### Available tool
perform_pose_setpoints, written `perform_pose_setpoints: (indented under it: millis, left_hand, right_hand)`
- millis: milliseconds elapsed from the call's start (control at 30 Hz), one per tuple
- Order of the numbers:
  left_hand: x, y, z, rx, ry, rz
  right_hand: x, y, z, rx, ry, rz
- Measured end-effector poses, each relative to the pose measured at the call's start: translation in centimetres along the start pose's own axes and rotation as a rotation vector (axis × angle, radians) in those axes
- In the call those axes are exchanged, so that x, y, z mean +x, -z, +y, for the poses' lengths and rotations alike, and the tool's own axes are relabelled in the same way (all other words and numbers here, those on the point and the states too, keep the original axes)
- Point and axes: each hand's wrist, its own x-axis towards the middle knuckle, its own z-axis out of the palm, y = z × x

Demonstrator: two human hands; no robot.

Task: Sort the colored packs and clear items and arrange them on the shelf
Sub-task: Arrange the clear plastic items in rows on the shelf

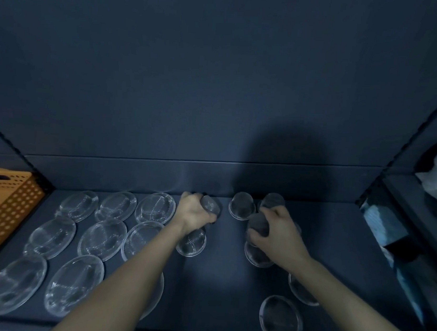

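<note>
At the back of the shelf (221, 277), the left hand (196, 213) curls its fingers round a clear cup (211, 206) and the right hand (278, 233) round a second cup (258, 222), likely grouping cups apart from the plates (102, 238).

Showed clear against dark blue.
Noted ribbed clear plates (102, 238), mesh-dotted clear cups (242, 207), a navy shelf (221, 277), an orange hole-dotted basket (10, 202).
</note>
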Motion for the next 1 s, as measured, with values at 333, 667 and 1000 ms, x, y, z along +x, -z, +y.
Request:
perform_pose_setpoints:
  millis: [333, 667, 1000]
  left_hand:
    - [2.4, -0.8, 0.5, -0.035, -0.092, 0.081]
    - [2.2, -0.9, -2.1, -0.043, -0.089, -0.067]
    - [-1.8, 2.4, -4.0, 0.106, -0.226, -0.070]
  right_hand:
    - [1.0, -0.7, -1.8, 0.171, -0.092, 0.105]
    - [0.6, -4.2, -2.3, 0.006, 0.004, 0.027]
    - [0.5, -2.0, -1.5, -0.076, -0.056, 0.031]
